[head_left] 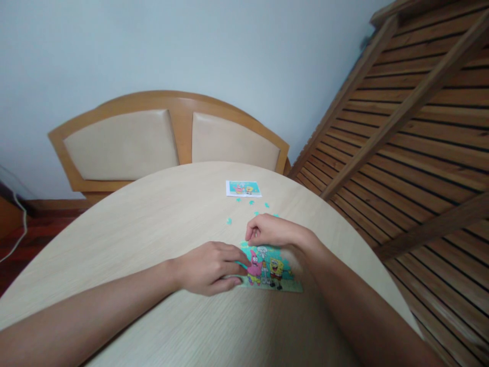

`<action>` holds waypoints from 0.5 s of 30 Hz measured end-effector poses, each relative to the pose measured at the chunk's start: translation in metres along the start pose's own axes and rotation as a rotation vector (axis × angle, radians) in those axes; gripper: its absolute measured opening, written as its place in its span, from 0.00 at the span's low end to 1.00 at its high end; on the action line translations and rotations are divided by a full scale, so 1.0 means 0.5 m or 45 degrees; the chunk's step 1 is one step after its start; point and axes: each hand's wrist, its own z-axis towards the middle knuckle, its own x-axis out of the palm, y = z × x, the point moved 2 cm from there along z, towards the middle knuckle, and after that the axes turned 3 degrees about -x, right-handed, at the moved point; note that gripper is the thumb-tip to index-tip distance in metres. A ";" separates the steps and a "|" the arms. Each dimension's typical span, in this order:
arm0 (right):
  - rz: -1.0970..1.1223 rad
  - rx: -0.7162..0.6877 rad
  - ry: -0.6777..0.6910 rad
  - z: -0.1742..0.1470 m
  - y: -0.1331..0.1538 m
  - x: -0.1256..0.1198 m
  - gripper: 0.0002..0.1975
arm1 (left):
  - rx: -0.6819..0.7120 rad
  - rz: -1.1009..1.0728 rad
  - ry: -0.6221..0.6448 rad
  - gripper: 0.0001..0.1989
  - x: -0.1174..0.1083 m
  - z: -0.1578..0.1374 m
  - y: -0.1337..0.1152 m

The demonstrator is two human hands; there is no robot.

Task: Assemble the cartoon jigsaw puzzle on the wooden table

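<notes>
A jigsaw puzzle (pixel 282 282) with cartoon figures on a teal ground lies on the table, mostly joined together. My left hand (pixel 210 267) rests palm down at its left edge, fingers apart, with the fingertips on the pink figure. Above the puzzle's upper edge is my right hand (pixel 275 230), its fingers curled into a pinch. Its fingertips meet the upper left corner of the puzzle; whether a small piece is between them is hidden. Part of the puzzle's top and right side is covered by the right hand and wrist.
A picture card (pixel 243 189) with the same cartoon scene lies farther back on the round table (pixel 153 214). Several loose teal pieces are scattered between it and my hands, including one piece (pixel 229 221) at the left. Behind stand a padded chair back (pixel 181 132) and a slatted wooden panel (pixel 412 127).
</notes>
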 end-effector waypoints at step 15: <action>-0.248 0.134 -0.692 0.002 -0.141 -0.046 0.13 | 0.005 0.016 -0.001 0.12 -0.002 0.005 -0.002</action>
